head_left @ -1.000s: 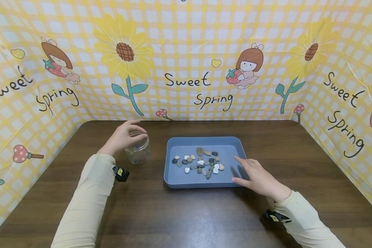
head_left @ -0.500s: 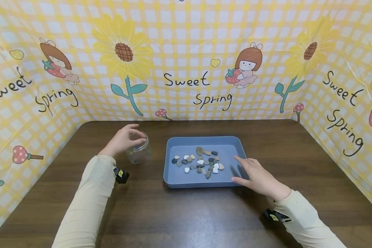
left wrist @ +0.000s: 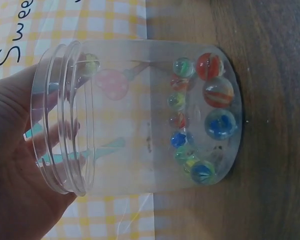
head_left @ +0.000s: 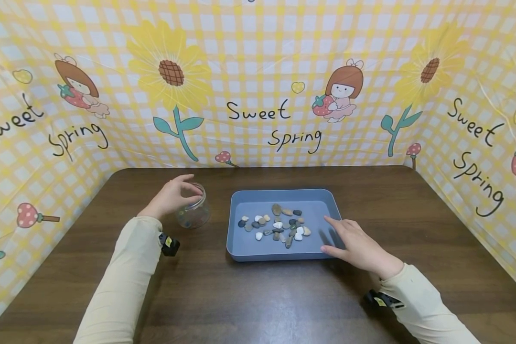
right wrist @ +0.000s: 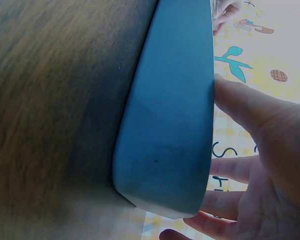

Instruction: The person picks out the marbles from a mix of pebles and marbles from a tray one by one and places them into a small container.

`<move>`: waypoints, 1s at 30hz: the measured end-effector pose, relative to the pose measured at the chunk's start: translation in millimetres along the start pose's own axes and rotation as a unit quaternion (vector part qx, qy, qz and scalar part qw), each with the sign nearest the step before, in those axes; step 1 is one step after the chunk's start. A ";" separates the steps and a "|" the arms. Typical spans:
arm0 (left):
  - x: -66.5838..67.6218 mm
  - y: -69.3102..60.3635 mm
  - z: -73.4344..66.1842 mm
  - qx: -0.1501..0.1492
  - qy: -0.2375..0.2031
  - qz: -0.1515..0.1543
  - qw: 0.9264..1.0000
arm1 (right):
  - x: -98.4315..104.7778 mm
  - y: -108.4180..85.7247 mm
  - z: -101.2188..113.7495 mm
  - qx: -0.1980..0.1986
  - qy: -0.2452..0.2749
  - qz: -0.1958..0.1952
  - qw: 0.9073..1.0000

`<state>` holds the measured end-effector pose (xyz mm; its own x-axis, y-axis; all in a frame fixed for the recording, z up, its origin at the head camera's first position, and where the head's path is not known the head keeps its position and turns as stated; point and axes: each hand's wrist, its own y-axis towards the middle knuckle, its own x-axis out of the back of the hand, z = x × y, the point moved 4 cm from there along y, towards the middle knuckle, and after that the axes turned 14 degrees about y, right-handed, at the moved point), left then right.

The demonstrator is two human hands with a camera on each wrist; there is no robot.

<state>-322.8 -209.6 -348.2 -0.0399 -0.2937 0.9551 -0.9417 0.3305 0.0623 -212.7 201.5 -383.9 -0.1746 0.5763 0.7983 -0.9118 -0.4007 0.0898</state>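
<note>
At the left of the head view a clear screw-neck jar stands upright on the table. My left hand reaches over its rim with fingertips inside the mouth. In the left wrist view those fingertips pinch a small yellow-green marble just under the neck. Several glass marbles, such as a blue one and a red one, lie at the jar's bottom. My right hand lies at the right end of the blue tray, fingers nearly straight, fingertips over its inside. Several pebbles lie spread in the tray.
A brown wooden table carries the jar and the tray. Yellow checked cloth with printed flowers and lettering hangs behind and at both sides. Black wrist cameras sit at both cuffs.
My left hand has sunk slightly at the jar mouth, its fingertips going a little deeper inside. The right hand, tray and pebbles have stayed put.
</note>
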 end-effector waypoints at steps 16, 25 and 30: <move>16.9 -2.5 -15.0 0.019 -0.013 -0.084 0.996 | 0.2 -0.3 -0.3 -0.001 0.002 -0.002 1.000; 23.5 7.1 -64.4 -0.048 -0.026 -0.120 0.991 | 0.3 -0.3 -0.8 -0.007 0.004 0.001 1.000; 15.6 14.5 -91.2 -0.092 -0.030 -0.096 0.991 | 0.1 -0.2 -1.1 -0.007 0.003 0.001 1.000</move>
<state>-306.7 -127.6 -305.9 0.1087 -0.4181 0.9019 -0.8577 0.4192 0.2976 -213.0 202.4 -384.5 -0.1784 0.5799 0.7949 -0.9163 -0.3923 0.0805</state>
